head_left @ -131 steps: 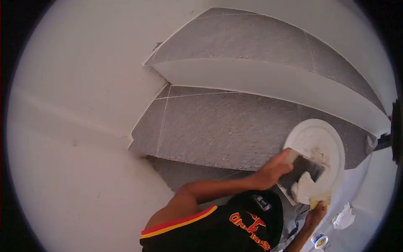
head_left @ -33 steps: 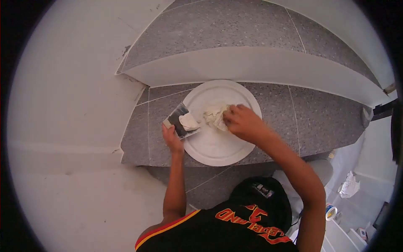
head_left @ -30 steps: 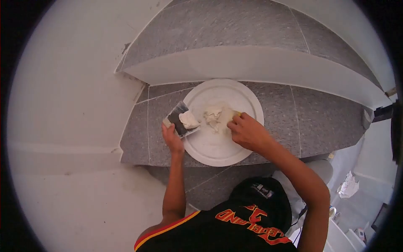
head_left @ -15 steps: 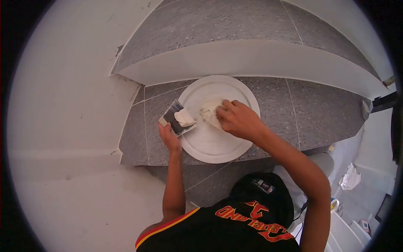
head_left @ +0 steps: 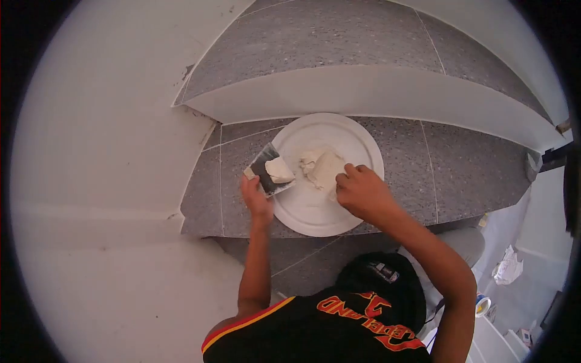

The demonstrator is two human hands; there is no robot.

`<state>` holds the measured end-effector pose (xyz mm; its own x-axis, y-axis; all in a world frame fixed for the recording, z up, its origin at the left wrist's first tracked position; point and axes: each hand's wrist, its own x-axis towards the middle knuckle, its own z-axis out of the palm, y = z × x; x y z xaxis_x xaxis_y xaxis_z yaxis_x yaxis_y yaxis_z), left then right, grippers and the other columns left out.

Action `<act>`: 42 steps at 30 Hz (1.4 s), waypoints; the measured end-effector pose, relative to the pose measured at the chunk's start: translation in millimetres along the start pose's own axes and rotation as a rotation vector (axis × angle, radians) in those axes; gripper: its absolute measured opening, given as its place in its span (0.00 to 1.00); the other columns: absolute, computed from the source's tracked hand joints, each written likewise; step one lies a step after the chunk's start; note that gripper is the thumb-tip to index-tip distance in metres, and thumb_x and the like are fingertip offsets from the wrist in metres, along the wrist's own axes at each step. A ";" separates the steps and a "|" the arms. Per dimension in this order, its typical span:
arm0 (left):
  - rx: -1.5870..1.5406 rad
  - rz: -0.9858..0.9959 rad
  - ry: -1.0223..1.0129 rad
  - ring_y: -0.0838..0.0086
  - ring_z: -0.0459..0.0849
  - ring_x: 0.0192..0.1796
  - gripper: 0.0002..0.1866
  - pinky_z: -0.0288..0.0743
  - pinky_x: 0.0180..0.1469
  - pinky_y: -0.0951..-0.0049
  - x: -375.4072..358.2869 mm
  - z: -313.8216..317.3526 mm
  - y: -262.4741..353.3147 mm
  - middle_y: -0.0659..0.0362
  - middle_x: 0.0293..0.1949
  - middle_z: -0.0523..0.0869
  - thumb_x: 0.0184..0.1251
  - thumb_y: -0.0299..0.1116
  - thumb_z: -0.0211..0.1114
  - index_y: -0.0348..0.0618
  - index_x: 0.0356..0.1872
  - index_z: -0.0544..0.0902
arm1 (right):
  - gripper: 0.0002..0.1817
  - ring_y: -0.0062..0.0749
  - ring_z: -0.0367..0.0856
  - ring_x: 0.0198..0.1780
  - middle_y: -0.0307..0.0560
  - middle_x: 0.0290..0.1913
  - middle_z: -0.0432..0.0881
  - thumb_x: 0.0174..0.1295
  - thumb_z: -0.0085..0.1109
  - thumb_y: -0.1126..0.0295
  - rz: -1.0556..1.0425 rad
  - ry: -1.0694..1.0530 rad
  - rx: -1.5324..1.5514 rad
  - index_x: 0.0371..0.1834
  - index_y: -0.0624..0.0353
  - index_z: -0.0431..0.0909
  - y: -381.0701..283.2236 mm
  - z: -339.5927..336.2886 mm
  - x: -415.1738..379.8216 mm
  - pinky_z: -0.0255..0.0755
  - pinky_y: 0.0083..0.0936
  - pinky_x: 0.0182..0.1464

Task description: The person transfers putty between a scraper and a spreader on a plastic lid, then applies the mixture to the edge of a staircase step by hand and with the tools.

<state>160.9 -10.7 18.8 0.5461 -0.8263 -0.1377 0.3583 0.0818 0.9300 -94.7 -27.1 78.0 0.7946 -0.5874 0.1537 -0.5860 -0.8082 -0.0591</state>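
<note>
My left hand (head_left: 256, 196) grips a flat, dark-bladed putty scraper (head_left: 261, 164) at its pale edge, left of the round white lid. On the blade rests a lump of white putty (head_left: 278, 170). More putty (head_left: 322, 164) is spread in a soft heap over the middle of the lid (head_left: 315, 222), which lies flat on a grey stair tread. My right hand (head_left: 362, 190) is closed above the lid's right side, beside the heap. Whatever its fingers hold is mostly hidden under the hand.
Speckled grey stair treads (head_left: 399, 139) have white risers (head_left: 363, 91) behind them. A white wall (head_left: 109, 151) with chipped patches runs along the left. On the lower right are crumpled white paper (head_left: 508, 266) and a small round container (head_left: 482, 305).
My right hand has moved from the middle of the putty heap toward the lid's lower right, leaving more of the heap showing. My left hand keeps the scraper beside the lid.
</note>
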 end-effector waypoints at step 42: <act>0.271 0.236 -0.542 0.73 0.76 0.46 0.18 0.70 0.48 0.77 -124.7 135.1 -4.1 0.56 0.44 0.78 0.65 0.28 0.56 0.31 0.54 0.68 | 0.18 0.31 0.81 0.43 0.49 0.45 0.79 0.56 0.58 0.75 0.903 0.741 2.240 0.49 0.68 0.70 -10.0 -0.3 -100.7 0.79 0.25 0.41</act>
<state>-11.0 16.7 78.1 0.1022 -0.9730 0.2068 0.0330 0.2111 0.9769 -168.9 40.2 63.4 0.1529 -0.9253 -0.3472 0.7102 0.3472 -0.6125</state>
